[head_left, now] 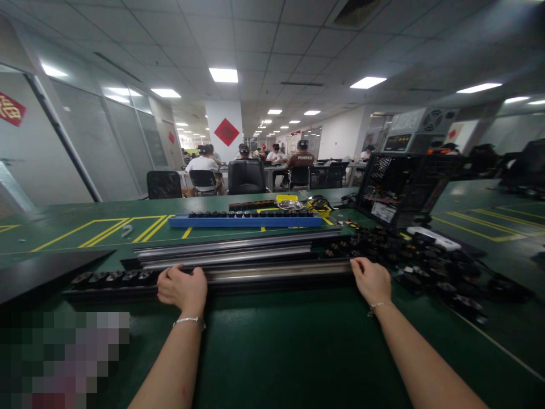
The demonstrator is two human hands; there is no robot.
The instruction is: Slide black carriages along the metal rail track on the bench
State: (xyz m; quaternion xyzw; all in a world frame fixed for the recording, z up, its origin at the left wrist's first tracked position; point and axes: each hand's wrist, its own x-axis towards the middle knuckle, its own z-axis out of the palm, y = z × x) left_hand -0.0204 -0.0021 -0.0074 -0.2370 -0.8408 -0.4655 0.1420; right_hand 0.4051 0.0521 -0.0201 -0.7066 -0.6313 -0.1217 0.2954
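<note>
A long black rail with a silvery channel (276, 274) lies across the table in front of me. A row of small dark parts with metallic tops (123, 276) sits along its left end. My left hand (182, 289) is closed over the rail just right of that row, its fingertips hidden behind the rail and the knuckles. At the rail's right end, my right hand (373, 281) pinches the edge between thumb and fingers. Two similar rails (238, 244) lie just behind, without parts visible in their channels.
A blue rail (244, 221) filled with dark parts lies farther back. Loose black parts (438, 272) are heaped at right, near an open computer case (400, 184). A yellow tray (286, 199) and a clear dish stand behind. A dark flat panel (51, 272) lies left. People sit beyond.
</note>
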